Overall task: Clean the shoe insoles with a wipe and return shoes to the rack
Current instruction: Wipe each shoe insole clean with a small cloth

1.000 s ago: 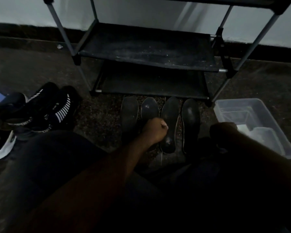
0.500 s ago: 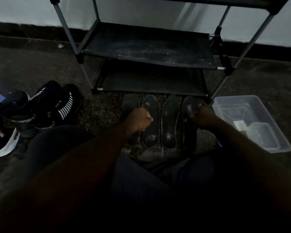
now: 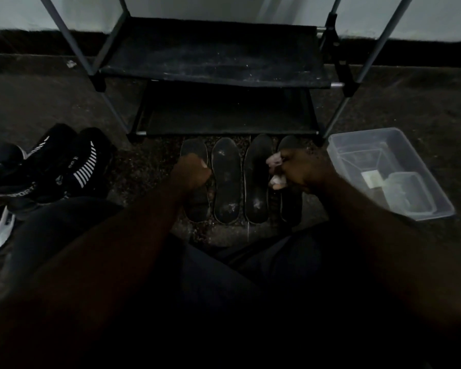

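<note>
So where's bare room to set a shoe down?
On the rack, the upper shelf and lower shelf lie bare, as does the floor between the shoes and the leftmost insole. Crowded: four insoles side by side before the rack, under the left hand and the right hand, which holds the wipe; the bin sits right of them.

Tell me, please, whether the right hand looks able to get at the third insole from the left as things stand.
Probably yes: the right hand, gripping the wipe, is over the rightmost insole, directly beside the third insole, whose top lies bare with nothing between them.
</note>
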The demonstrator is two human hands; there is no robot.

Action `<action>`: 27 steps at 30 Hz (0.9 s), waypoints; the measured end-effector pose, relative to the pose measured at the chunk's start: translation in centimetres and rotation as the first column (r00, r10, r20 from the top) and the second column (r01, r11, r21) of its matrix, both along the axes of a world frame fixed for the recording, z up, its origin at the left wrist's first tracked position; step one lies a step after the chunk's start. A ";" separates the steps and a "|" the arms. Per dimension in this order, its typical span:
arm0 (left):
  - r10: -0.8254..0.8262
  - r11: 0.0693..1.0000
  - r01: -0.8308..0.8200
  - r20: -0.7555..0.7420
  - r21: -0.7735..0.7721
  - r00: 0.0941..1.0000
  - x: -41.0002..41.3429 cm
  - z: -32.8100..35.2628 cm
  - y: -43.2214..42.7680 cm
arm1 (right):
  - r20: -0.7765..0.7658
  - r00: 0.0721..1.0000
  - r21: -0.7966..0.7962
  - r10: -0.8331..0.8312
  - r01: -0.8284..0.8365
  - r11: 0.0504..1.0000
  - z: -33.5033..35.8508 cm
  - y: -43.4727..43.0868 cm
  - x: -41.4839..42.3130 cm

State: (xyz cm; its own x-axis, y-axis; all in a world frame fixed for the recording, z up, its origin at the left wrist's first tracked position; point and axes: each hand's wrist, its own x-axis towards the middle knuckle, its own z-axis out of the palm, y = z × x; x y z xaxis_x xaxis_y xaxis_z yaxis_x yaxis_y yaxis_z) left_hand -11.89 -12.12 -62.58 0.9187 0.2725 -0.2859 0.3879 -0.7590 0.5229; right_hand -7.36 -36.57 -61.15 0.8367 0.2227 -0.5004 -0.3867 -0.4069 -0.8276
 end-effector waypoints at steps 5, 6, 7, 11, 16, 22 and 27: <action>0.158 0.987 -0.157 -0.088 0.019 0.983 -1.0 -0.7 1.8 | 0.045 0.998 -0.036 0.036 -0.034 0.999 -1.2 2.1 0.2; 0.179 0.982 -0.184 -0.127 -0.033 0.976 -1.2 -1.0 2.0 | 0.044 0.998 -0.054 0.033 -0.031 0.998 -1.5 2.3 0.4; 0.195 0.974 -0.211 -0.170 -0.081 0.966 -1.5 -1.3 2.1 | 0.048 0.999 -0.068 0.024 -0.021 0.997 -1.6 2.4 0.5; 0.180 0.970 -0.213 -0.242 -0.118 0.953 -2.1 -2.4 2.3 | 0.107 0.993 -0.078 0.044 -0.036 0.996 -1.4 2.3 0.5; 0.236 0.844 -0.392 -0.404 -0.366 0.884 -2.3 -2.0 2.2 | 0.155 0.986 -0.039 0.055 -0.049 0.998 -1.5 2.4 0.0; 0.452 0.636 -0.512 -0.258 -0.578 0.854 -1.5 1.8 0.3 | 0.161 0.982 0.157 -0.096 0.070 0.985 0.3 2.4 -0.7; 0.353 0.285 -0.334 -0.225 -0.899 0.908 -2.9 6.9 -1.7 | 0.301 0.943 0.312 -0.144 0.045 0.949 2.5 3.3 -2.9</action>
State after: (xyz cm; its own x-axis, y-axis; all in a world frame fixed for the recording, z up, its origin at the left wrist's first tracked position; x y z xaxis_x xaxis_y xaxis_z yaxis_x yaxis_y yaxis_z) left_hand -14.78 -13.81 -55.69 0.8157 0.1471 -0.5594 0.4732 0.3865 0.7916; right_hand -10.26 -33.25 -58.61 0.9643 0.2312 -0.1293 -0.1090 -0.0987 -0.9891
